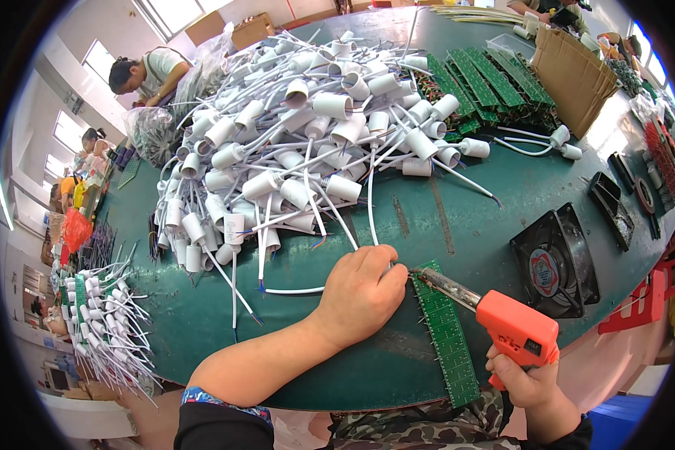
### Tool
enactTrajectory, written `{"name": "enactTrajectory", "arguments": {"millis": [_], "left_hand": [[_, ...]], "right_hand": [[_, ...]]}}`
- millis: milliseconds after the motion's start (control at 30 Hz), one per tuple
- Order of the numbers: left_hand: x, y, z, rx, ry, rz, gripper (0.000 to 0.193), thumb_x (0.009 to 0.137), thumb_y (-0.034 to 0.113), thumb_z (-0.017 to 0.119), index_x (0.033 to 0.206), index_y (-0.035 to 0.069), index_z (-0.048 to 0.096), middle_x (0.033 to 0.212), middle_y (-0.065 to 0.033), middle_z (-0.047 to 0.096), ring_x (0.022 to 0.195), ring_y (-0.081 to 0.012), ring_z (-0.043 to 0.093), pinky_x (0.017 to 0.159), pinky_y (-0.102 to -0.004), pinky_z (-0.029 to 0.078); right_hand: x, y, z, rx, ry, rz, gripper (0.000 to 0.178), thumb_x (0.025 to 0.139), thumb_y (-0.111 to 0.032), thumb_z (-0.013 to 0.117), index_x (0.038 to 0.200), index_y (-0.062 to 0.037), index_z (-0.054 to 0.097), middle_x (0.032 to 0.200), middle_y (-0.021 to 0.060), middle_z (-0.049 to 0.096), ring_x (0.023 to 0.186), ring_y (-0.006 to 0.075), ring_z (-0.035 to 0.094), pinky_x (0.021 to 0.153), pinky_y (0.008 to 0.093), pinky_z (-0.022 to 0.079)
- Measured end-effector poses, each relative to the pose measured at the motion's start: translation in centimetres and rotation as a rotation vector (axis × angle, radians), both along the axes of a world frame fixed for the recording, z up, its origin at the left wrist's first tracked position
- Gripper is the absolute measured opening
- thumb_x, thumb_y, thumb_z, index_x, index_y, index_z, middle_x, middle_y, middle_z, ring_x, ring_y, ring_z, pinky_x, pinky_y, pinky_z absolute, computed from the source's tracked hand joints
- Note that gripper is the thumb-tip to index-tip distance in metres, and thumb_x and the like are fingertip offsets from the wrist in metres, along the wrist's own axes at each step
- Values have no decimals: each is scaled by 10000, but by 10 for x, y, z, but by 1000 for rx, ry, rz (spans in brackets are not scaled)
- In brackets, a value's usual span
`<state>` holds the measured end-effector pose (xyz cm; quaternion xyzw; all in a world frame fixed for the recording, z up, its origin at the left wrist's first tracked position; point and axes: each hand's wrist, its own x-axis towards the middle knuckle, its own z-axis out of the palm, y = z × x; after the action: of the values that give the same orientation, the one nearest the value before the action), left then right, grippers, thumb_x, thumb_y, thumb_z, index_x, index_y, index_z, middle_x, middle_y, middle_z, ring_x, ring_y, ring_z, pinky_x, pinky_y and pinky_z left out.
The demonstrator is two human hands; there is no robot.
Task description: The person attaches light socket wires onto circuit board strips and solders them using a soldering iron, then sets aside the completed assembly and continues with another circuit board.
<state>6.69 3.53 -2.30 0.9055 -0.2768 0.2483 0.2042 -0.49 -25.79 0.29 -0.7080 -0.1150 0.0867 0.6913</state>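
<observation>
My left hand (364, 292) is closed in a pinch on a white cable (372, 202) that runs down from the pile of white lamp holders (300, 142). The cable's end is by my fingertips at the far end of a green circuit board strip (446, 334); the fingers hide the wires themselves. My right hand (529, 384) grips the handle of an orange soldering gun (516, 326). Its metal tip points left and reaches the strip's far end, close beside my left fingers. The strip lies lengthwise toward me, its near end at the table edge.
A black cooling fan (553, 262) stands to the right, with a black tray-like part (610, 208) beyond it. Stacked green circuit boards (495, 82) and a cardboard sheet (574, 79) are at the back right. More lamp holders (101, 315) lie at far left. A person (154, 75) works across the table.
</observation>
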Motion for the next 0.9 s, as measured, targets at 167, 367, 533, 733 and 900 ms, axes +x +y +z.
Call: {"name": "enactTrajectory", "arguments": {"millis": [167, 367, 533, 733, 900], "left_hand": [[-1, 0, 1, -2, -3, 8, 190, 731, 40, 750, 883, 33, 637, 991, -104, 609, 814, -288, 634, 683, -405, 527], [7, -12, 2, -3, 14, 4, 157, 736, 41, 738, 863, 46, 648, 979, -123, 624, 847, -321, 639, 716, -425, 536], [-4, -3, 2, 10, 14, 72, 130, 735, 32, 725, 837, 41, 645, 974, -125, 616, 856, -332, 627, 724, -444, 519], [1, -6, -4, -11, 9, 32, 149, 719, 28, 738, 828, 29, 637, 964, -127, 610, 843, -333, 623, 697, -432, 504], [-1, -5, 0, -25, -1, 41, 143, 722, 26, 735, 822, 22, 632, 966, -134, 612, 832, -336, 622, 695, -436, 503]], "right_hand": [[-9, -8, 13, 13, 138, -42, 464, 898, -150, 707, 1274, 75, 557, 934, 137, 702, 697, 151, 680, 620, 280, 568], [-38, -45, 30, 90, -155, -351, 682, 905, -331, 750, 1356, 89, 459, 984, 171, 695, 655, 146, 661, 584, 258, 552], [-7, -100, 59, 76, -520, -691, 474, 978, -267, 658, 1284, 74, 534, 999, 143, 698, 658, 117, 616, 578, 239, 503], [30, -208, 35, -204, -480, -1050, 369, 977, -191, 651, 1264, 25, 567, 889, 57, 666, 607, 99, 590, 563, 246, 483], [41, -207, 18, -323, -202, -1095, 332, 971, -204, 675, 1209, 24, 638, 815, 23, 652, 608, 81, 580, 539, 240, 464]]}}
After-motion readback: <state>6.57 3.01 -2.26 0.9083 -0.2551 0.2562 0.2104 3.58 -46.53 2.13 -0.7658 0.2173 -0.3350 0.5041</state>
